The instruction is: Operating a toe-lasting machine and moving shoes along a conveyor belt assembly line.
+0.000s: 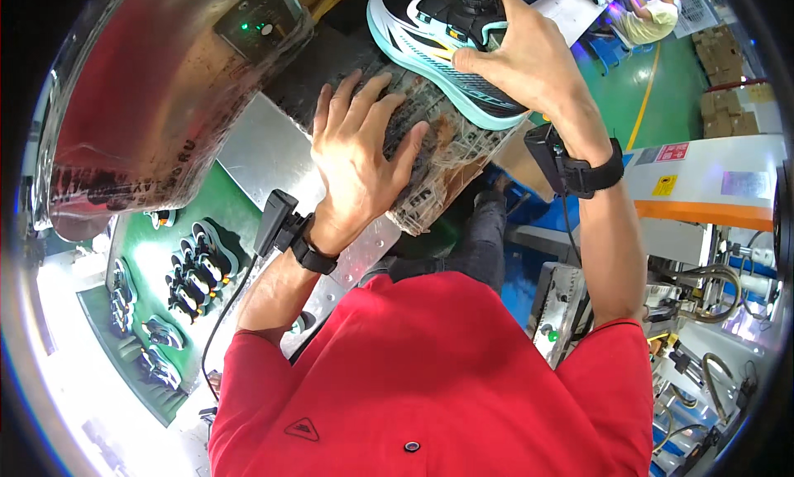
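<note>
right hand [529, 59]: fingers clamped on shoe [438, 47] | left hand [360, 150]: just below shoe, fingers spread flat on wrapped block [430, 146]

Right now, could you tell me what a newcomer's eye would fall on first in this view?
Probably the pale turquoise and black sneaker at top centre, gripped from above by the right hand. Just below it, the left hand lies spread flat on a worn, tape-covered work surface. To the lower left, rows of similar shoes sit on a green belt.
</note>
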### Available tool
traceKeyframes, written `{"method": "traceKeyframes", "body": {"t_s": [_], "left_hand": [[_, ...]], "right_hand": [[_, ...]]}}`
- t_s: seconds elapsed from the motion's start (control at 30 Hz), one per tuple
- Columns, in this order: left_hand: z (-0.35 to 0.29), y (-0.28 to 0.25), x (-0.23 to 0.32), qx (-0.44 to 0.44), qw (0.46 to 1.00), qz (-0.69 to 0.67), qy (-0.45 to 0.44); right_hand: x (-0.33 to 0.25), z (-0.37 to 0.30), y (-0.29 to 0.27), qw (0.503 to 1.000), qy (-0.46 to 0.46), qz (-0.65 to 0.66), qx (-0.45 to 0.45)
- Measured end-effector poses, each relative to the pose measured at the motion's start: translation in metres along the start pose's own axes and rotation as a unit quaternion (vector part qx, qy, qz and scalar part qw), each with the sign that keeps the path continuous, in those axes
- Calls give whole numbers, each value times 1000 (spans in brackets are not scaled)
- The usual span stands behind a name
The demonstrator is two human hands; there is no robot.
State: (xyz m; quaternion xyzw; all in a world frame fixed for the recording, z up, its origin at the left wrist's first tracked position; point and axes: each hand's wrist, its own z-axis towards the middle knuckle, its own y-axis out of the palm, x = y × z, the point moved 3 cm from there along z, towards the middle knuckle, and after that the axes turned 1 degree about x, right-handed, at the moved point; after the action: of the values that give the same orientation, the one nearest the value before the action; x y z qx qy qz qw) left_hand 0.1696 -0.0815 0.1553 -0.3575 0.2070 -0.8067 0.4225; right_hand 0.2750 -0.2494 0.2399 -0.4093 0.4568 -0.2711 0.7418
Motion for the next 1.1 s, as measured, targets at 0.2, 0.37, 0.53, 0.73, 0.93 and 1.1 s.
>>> {"method": "traceKeyframes", "body": {"t_s": [0.2,0.37,0.53,0.73,0.93,1.1], "left_hand": [[2,2,-1,-8,1000,-6,13],[2,4,2,3,1000,-13,23],[-1,5,1,18,1000,-13,20],[-1,4,4,21,999,-16,18],[1,11,5,27,999,-20,43],[-3,10,-2,49,998,-25,39]], "right_hand": [[-19,3,-12,995,70,-55,-36],[-10,4,-10,997,66,-46,-19],[-20,-1,-13,997,70,-29,-17],[-13,0,-13,998,64,-19,-5],[-7,-2,-13,998,58,-19,-3],[-20,2,-12,999,40,-6,2]]}}
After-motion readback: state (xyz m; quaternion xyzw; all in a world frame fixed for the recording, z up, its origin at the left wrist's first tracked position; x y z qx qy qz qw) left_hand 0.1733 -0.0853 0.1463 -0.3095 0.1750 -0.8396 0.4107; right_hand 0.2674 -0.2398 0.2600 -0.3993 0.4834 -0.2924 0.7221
